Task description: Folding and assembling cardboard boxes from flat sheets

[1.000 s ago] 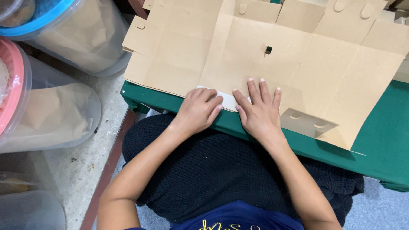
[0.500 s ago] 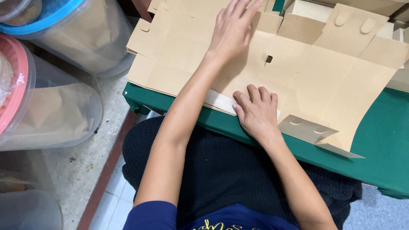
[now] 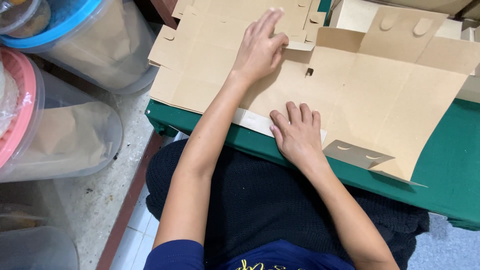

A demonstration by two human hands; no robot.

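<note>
1. A flat, unfolded brown cardboard box blank (image 3: 380, 95) lies spread across a green table (image 3: 450, 160), its near edge overhanging the table's front above the person's lap.
2. The left hand (image 3: 260, 47) rests palm down on the far part of the blank, fingers stretched out flat; the thumb touches a small raised tab (image 3: 300, 44). It grasps nothing.
3. The right hand (image 3: 297, 132) presses flat on the near edge of the blank, fingers spread, beside a pale strip (image 3: 255, 121) along that edge. It too is unclenched, holding nothing.
4. A folded flap (image 3: 357, 154) with two curved slots lies just right of the right hand.
5. Clear plastic tubs (image 3: 75, 135) with blue and pink rims stand on the floor at left.
</note>
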